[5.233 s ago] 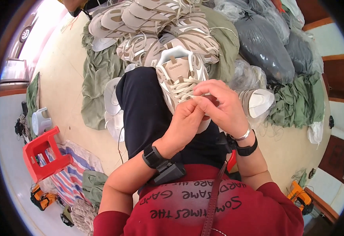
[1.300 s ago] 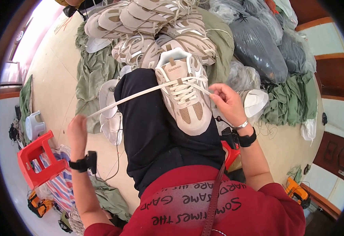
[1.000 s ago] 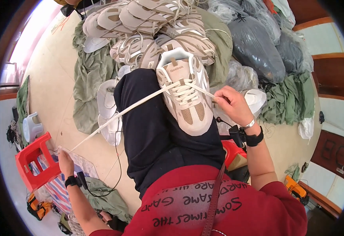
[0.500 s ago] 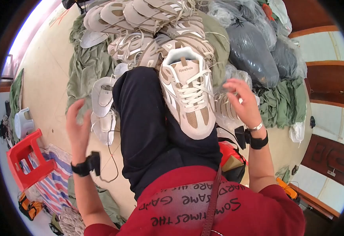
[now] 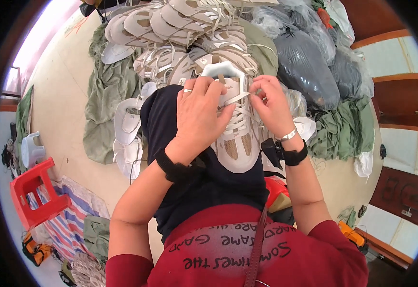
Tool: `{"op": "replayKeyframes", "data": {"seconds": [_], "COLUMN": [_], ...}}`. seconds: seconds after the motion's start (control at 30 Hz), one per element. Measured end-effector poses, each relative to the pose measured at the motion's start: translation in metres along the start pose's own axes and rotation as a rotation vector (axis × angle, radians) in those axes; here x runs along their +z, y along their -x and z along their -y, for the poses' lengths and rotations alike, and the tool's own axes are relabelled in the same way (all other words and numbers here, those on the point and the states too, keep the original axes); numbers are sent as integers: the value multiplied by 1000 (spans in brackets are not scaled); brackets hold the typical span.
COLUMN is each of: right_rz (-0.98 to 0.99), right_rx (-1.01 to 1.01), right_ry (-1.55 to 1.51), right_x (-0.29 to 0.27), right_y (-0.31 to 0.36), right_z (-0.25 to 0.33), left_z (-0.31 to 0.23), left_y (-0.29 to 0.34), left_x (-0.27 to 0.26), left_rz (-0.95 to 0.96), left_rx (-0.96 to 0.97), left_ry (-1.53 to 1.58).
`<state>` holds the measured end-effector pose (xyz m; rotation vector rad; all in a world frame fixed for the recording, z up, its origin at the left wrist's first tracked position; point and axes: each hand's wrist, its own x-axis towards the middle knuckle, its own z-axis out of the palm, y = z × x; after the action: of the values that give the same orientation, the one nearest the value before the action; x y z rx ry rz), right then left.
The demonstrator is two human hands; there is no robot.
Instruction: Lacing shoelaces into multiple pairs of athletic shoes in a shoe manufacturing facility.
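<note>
On my lap lies a beige and white sneaker [image 5: 240,155], toe toward me, with its collar at the far end. My left hand [image 5: 201,110] is curled over the left side of its upper, fingers at the tongue and lace. At the right side of the opening, my right hand [image 5: 270,105] pinches the cream shoelace [image 5: 237,99]. The lace stretches between both hands across the top eyelets. My left fingertips partly cover the tongue, and their exact hold on the lace is partly hidden.
Beyond my knees rises a pile of similar sneakers [image 5: 170,24]. Dark plastic bags [image 5: 307,69] and green cloth [image 5: 345,126] lie at the right. White shoe pieces [image 5: 128,122] rest on the floor at left, near a red stool [image 5: 39,193] and striped sheet [image 5: 82,201].
Both hands were raised apart and open, away from the sneaker on either side. They have come inward to its upper and now take the shoelace. The sneaker stays on my lap.
</note>
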<state>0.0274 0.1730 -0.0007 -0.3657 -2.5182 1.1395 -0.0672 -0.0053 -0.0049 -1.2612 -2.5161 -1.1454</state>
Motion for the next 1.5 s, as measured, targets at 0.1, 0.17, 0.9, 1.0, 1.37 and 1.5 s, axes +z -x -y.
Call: {"op": "replayKeyframes", "data": {"seconds": [0.1,0.17,0.9,1.0,1.37,1.5], "right_rz": [23,43,34,137,152,292], "right_rx": [24,112,56,97,264,400], "right_ry": [-3,-14,151,80,-165,-438], "right_x": [-2,-5,-20,-13,4,-12], "right_y": [-3,-6,45,48,42,43], "right_z": [-6,5,23,-3,-30,-25], "left_z": [-2,-4,181,195,223,228], "left_y": [2,2,179,211,248,251], "left_x": [0,0,-127,-134,-119,-120], "left_rz": [-13,1,-542,-613,-794,-822], "left_rx": [15,-1,-1015,-1077,-1319,-1302], "left_ry": [35,19,1450,1388,1439,1437]}}
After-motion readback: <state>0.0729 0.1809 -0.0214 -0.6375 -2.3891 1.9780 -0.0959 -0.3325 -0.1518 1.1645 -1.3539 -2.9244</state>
